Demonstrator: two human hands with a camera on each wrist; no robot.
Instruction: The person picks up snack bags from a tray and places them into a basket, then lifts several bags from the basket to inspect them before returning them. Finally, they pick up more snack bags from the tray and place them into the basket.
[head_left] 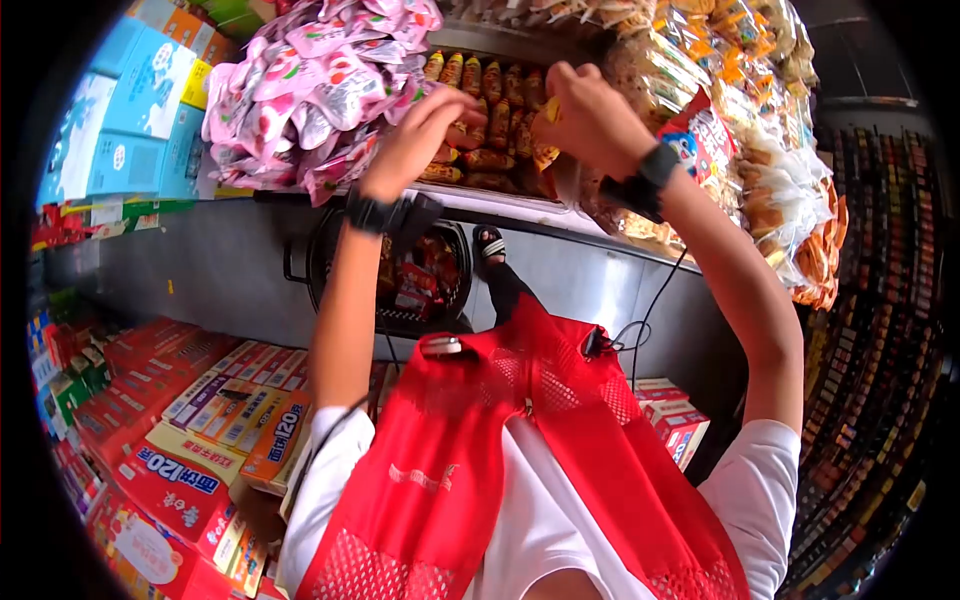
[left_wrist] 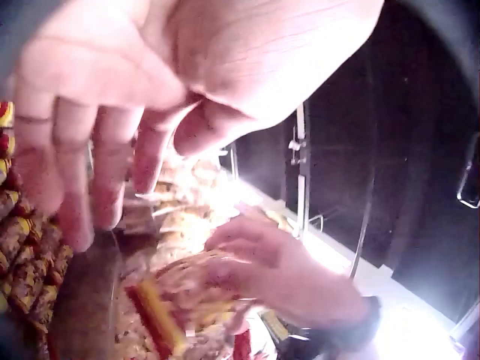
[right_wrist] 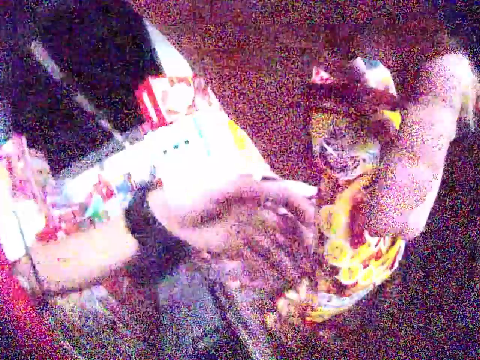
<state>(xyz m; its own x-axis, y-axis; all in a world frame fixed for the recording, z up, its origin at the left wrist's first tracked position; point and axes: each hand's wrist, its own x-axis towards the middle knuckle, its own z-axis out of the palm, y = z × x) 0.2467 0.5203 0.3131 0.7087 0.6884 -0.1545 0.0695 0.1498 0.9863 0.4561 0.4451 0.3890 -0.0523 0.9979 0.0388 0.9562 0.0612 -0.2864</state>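
Note:
My left hand (head_left: 418, 140) hovers over the bin's left side, its fingers stretched out and nothing in its grasp. Beneath it lie rows of small snack packets (head_left: 492, 82) in brown and yellow wrappers. At the bin's right side, my right hand (head_left: 595, 120) pinches a yellow and brown snack packet (head_left: 545, 135). In the grainy right wrist view that packet (right_wrist: 349, 251) shows round yellow shapes on its wrapper, beside a finger (right_wrist: 420, 157). The left wrist view shows the left fingers (left_wrist: 109, 165) loosely straight, pointing down.
Pink packets (head_left: 310, 90) are heaped left of the bin. Clear bags of snacks (head_left: 650, 85) and a red bag (head_left: 700, 140) fill the right side. A black basket (head_left: 462, 270) with packets stands on the floor. Stacked cartons (head_left: 185, 490) line the lower left.

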